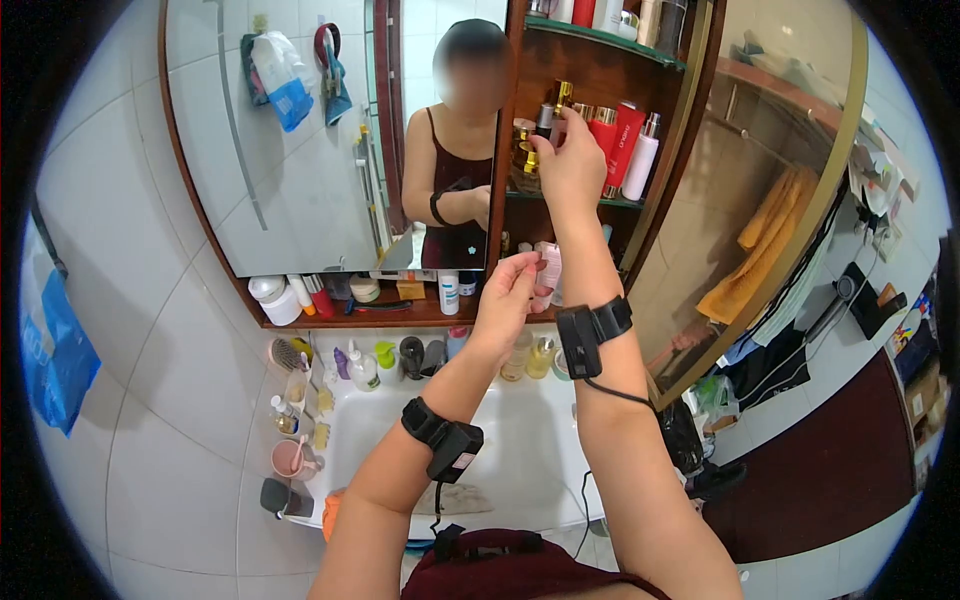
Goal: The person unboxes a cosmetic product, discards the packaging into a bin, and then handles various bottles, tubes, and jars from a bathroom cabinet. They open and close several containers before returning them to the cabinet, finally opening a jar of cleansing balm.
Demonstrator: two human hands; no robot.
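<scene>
The right hand (568,160) was raised to the open cabinet (600,70), its fingers pinched round a small dark bottle (546,120) at the front of the middle shelf (620,202), just beside the red bottles (615,140) and a white one (643,158) standing there. The left hand (510,295) hung lower, in front of the cabinet's bottom edge, with its fingers closed on a pale pink tube (548,268) held roughly upright. Both wrists wore black bands, the right one (590,335) with a thin cable trailing down the forearm, the left one (445,440) over the sink (520,450). The mirror (300,150) to the left reflected the person and a blue-and-white bag (280,75) hanging on the wall. On the ledge (350,318) under the mirror stood a white jar (275,300) and small tubes. Along the back of the sink stood pump bottles (365,365) and a yellowish bottle (542,355), and a pink cup (290,458) sat at its left corner. An orange towel (760,250) hung to the right, seen in the open cabinet door.
</scene>
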